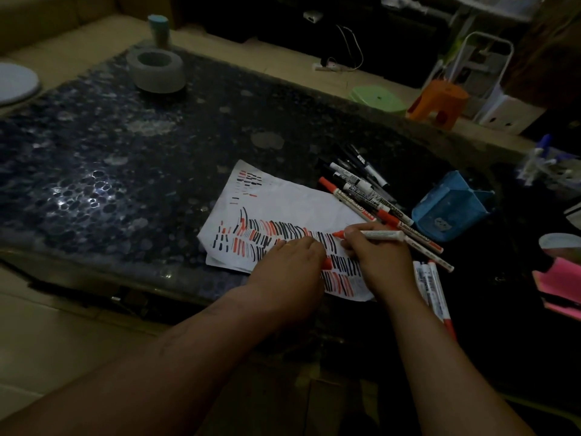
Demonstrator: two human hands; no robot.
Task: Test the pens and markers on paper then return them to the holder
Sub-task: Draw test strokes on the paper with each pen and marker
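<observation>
Head cam view, pretty dim room, so take the small stuff with a grain of salt. Going from the left: the left hand (294, 262) is pressed flat-ish on the paper (283, 212) with its grip curled around what looks like a red cap (327, 263) (only a sliver shows). Next over, the right hand (379, 256) has its grip closed on a white marker (382, 236), red tip uncapped and right at the sheet among the red and black test strokes. Past that there's a loose pile of markers (364, 190) lying on the table (125, 158), a few more (432, 287) just beside the right wrist, and the blue holder (449, 206) tipped on its side, nothing visibly in it.

What could go wrong: the holder would need standing up first, or whatever goes in rolls straight back out. Also that palm is sitting on inked lines, so smearing seems likely if they're wet. The table is dark, glossy and pebble-patterned, so black pens could get missed. Beyond it, there's pale tile floor with an orange stool (438, 100).
</observation>
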